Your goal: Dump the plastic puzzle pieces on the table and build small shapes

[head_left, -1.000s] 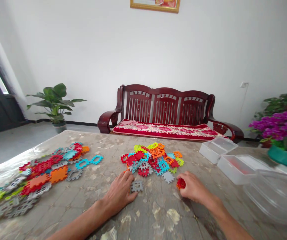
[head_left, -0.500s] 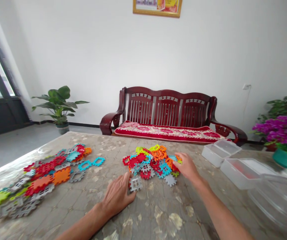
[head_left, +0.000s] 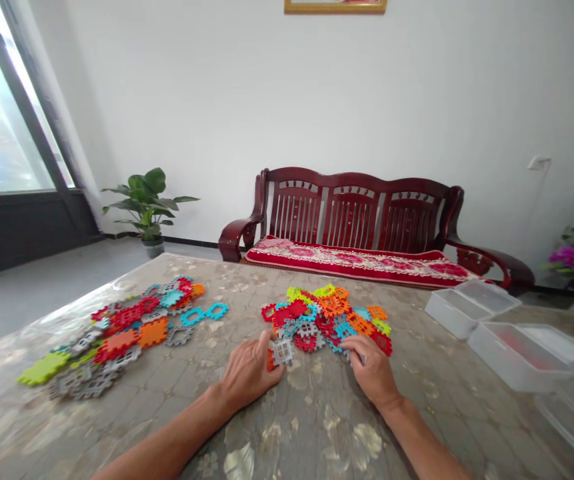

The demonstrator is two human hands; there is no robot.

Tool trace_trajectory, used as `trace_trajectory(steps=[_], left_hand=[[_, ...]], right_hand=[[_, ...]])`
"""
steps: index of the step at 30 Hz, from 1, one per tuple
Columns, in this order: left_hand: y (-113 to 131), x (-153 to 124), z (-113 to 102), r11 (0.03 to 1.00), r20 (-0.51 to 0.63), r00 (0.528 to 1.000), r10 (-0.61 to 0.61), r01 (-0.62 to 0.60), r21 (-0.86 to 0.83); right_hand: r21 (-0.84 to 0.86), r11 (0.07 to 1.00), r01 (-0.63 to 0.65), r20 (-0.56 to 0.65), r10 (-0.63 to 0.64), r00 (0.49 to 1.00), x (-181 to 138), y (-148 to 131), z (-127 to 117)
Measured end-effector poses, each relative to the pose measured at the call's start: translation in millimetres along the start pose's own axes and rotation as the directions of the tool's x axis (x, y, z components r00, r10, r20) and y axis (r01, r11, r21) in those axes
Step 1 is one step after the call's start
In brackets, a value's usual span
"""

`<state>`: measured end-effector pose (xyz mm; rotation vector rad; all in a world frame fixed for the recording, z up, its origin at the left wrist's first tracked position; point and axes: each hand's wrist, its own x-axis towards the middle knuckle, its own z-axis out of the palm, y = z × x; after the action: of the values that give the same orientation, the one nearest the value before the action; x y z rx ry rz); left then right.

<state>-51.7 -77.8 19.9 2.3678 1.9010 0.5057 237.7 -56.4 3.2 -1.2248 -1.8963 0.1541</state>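
My left hand (head_left: 251, 370) grips a grey window-patterned puzzle tile (head_left: 283, 351) by its left side, at the near edge of a pile. A bit of orange-red shows between that tile and the fingers. At the pile's near right side is my right hand (head_left: 374, 370), its fingers curled down onto a plain grey tile (head_left: 347, 353) that they mostly cover. The pile (head_left: 334, 305) mixes red, orange, blue, lime and grey notched tiles, some solid and some with openings. Beside the right hand's knuckles lies a dark red tile (head_left: 383, 342).
A second spread of tiles (head_left: 127, 320) covers the table's left side, with two blue frame tiles (head_left: 205, 313) at its right end. Clear plastic boxes (head_left: 517, 357) stand at right. Behind the table (head_left: 317, 427) is a wooden bench (head_left: 351, 213).
My right hand has drawn back from the pile's far right side to its near edge, onto the plain grey tile. My left hand keeps its tile. The camera view has turned left.
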Motion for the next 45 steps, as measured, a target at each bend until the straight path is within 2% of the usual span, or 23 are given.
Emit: trace_trajectory(steps=[5,9,12,16,21,24,26,28,30,35,37,40,42,45], left_hand=[[-7.9,21.1,1.0,0.991,-0.042,0.991,-0.13,0.13,0.007],[-17.7,44.8,0.1,0.982,-0.097,0.978,-0.187,0.188,0.005],[-29.9,62.9,0.9,0.963,-0.149,0.951,-0.27,0.268,-0.035],[-43.4,86.3,4.3,0.928,-0.131,0.919,-0.372,0.364,-0.08],[-41.2,104.1,9.1,0.947,-0.103,0.944,-0.314,0.305,-0.097],[-40.6,102.5,5.0,0.969,-0.12,0.965,-0.235,0.223,-0.102],[-50.1,96.1,-3.8,0.98,-0.153,0.969,-0.191,0.18,-0.084],[-71.5,86.0,-18.4,0.983,-0.196,0.964,-0.18,0.173,-0.052],[-104.4,72.5,-38.6,0.977,-0.243,0.947,-0.209,0.211,-0.017],[-210.1,27.5,-98.2,0.909,-0.331,0.865,-0.376,0.413,0.047],[-250.6,8.5,-115.8,0.841,-0.329,0.818,-0.472,0.53,0.111],[-299.8,-14.8,-128.8,0.769,-0.261,0.771,-0.58,0.625,0.138],[-322.2,-24.5,-129.6,0.757,-0.191,0.76,-0.622,0.645,0.101],[-339.2,-29.2,-123.4,0.779,-0.128,0.78,-0.613,0.623,0.066]], right_hand=[[-0.043,0.999,0.002,0.015,-0.001,1.0,-5.5,2.7,1.8],[-0.068,0.998,0.016,0.021,-0.015,1.0,-5.5,4.2,3.5],[-0.078,0.997,0.019,0.014,-0.018,1.0,-5.0,4.7,3.6],[-0.083,0.997,0.001,0.015,0.001,1.0,-4.7,4.1,3.2],[-0.092,0.996,0.007,0.009,-0.006,1.0,-5.2,6.0,3.0],[-0.104,0.994,0.024,-0.001,-0.024,1.0,-6.8,11.1,3.6],[-0.109,0.993,0.04,-0.008,-0.041,0.999,-8.0,15.3,4.1],[-0.115,0.992,0.053,-0.014,-0.055,0.998,-9.1,19.7,4.7],[-0.125,0.99,0.07,-0.016,-0.072,0.997,-10.2,24.3,5.6],[-0.169,0.976,0.14,-0.036,-0.148,0.988,-12.1,38.5,9.0],[-0.189,0.969,0.162,-0.046,-0.173,0.984,-12.7,44.1,10.4],[-0.207,0.966,0.156,-0.054,-0.171,0.984,-14.2,50.8,12.1],[-0.214,0.968,0.128,-0.048,-0.141,0.989,-15.3,54.0,12.8],[-0.22,0.971,0.097,-0.028,-0.106,0.994,-16.8,57.7,13.5]])
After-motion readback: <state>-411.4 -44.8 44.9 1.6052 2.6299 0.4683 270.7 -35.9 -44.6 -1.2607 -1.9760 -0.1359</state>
